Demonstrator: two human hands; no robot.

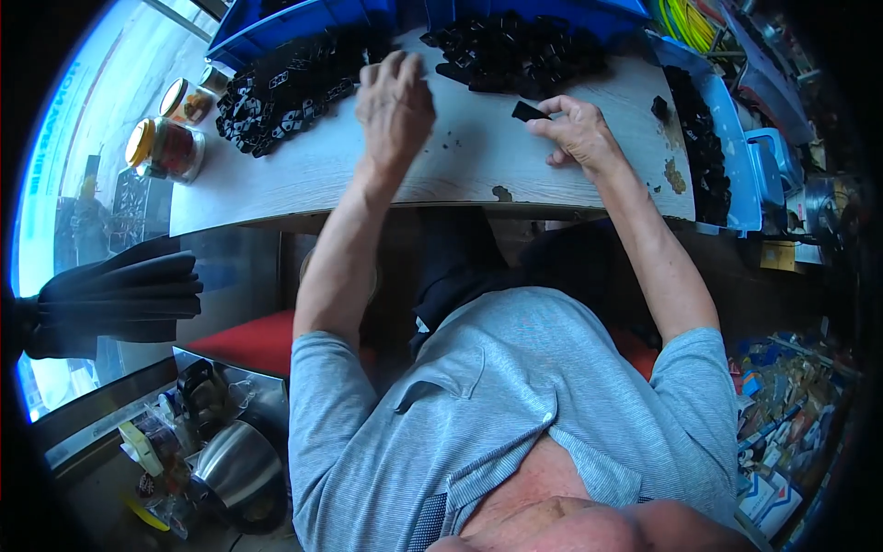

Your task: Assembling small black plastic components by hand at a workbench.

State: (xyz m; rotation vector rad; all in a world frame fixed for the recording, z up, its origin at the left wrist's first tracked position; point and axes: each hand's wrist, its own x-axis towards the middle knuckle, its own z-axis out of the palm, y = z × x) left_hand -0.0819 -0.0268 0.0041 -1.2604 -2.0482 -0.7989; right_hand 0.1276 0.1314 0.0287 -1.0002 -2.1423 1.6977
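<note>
My right hand (578, 133) pinches a small black rectangular plastic part (530, 111) between thumb and fingers, just above the table. My left hand (395, 101) is over the table beside the left heap of small black plastic parts (267, 106). Its fingers curl inward, slightly blurred, and their tips are hidden, so anything inside them does not show. A second heap of black parts (515, 53) lies at the far middle, beyond my right hand. Those pieces look blocky, some with openings.
Blue bins (303, 26) stand along the far edge. At the right, a light blue bin (736, 138) holds more black parts. Lidded jars (170, 152) stand at the table's left. One loose black part (659, 108) and several dark crumbs lie on the pale table (294, 189).
</note>
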